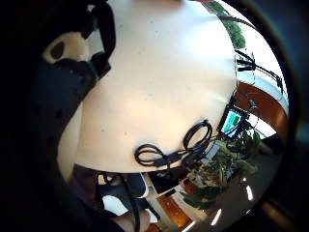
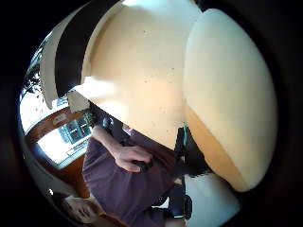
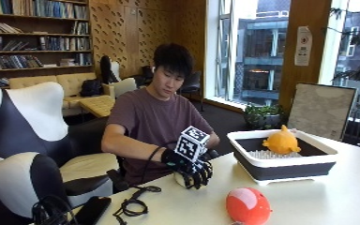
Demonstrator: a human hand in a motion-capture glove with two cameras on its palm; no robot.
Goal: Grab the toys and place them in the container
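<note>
Fingers (image 3: pixel 200 177) of the gloved right hand (image 3: pixel 191 169) curl around a smooth, rounded cream toy (image 2: pixel 227 90) on the table (image 3: pixel 330 197).

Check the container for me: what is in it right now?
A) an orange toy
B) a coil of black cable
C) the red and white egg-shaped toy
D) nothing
A: the outside view shows an orange toy sitting inside the white and dark container, while the red and white egg-shaped toy lies on the table in front of it.
</note>
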